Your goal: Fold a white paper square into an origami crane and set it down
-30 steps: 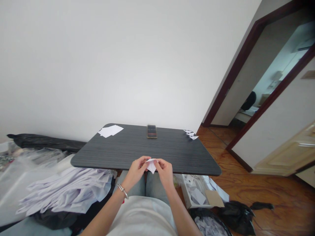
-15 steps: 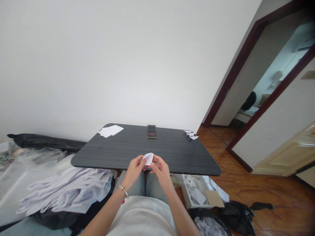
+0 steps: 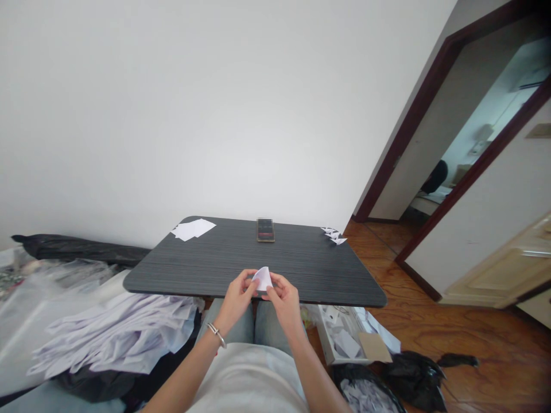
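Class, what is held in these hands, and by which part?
A folded white paper, pinched at its lower edges between the left hand and right hand.

The folded paper [image 3: 262, 279] is showing plain white, the counter [image 3: 215, 264] is showing dark grey with fine streaks, the wooden floor [image 3: 451, 321] is showing swirling orange-brown grain, the door frame [image 3: 408, 117] is showing deep reddish brown, and the bangle [image 3: 216, 335] is gleaming silver.
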A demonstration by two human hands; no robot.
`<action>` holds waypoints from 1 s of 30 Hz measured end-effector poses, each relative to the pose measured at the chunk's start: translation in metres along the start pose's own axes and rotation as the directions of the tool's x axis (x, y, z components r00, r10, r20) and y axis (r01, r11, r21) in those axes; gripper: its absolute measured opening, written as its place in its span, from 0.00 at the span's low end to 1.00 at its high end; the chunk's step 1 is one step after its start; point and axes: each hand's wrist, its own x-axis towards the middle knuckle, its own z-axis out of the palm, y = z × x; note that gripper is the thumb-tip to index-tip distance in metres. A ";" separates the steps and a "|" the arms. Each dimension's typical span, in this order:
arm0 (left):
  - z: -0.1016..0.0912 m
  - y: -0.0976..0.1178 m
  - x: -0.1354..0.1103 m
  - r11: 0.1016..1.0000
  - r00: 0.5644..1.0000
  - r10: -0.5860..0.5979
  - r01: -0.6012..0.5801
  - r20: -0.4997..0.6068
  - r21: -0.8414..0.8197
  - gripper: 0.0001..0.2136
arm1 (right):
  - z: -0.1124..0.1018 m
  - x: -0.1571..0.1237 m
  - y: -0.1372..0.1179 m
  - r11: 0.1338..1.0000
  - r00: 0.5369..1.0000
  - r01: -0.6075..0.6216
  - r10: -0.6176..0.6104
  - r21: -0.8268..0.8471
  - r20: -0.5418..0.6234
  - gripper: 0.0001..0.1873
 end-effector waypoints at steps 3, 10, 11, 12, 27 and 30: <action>0.001 0.002 -0.002 1.000 0.999 0.013 -0.013 0.035 -0.018 0.17 | -0.001 0.000 0.000 1.000 0.999 0.008 -0.008 -0.017 -0.046 0.14; 0.000 0.007 -0.005 0.992 0.995 0.102 -0.100 -0.014 0.070 0.18 | -0.005 -0.001 0.004 0.983 0.983 0.131 -0.146 -0.128 -0.113 0.12; -0.001 0.007 -0.005 0.989 0.992 0.125 -0.122 -0.027 0.083 0.18 | -0.005 -0.001 0.005 0.978 0.978 0.154 -0.172 -0.144 -0.122 0.12; -0.001 0.008 -0.006 0.984 0.988 0.153 -0.149 -0.038 0.094 0.17 | -0.005 -0.002 0.006 0.972 0.972 0.172 -0.194 -0.161 -0.132 0.11; -0.005 0.009 -0.008 0.907 0.899 0.421 -0.417 -0.121 0.057 0.14 | -0.003 -0.002 0.006 0.988 0.983 0.154 -0.156 -0.022 -0.099 0.13; -0.004 0.010 -0.009 0.903 0.895 0.429 -0.424 -0.117 0.068 0.14 | -0.001 -0.002 0.001 0.993 0.988 0.115 -0.111 0.031 -0.108 0.13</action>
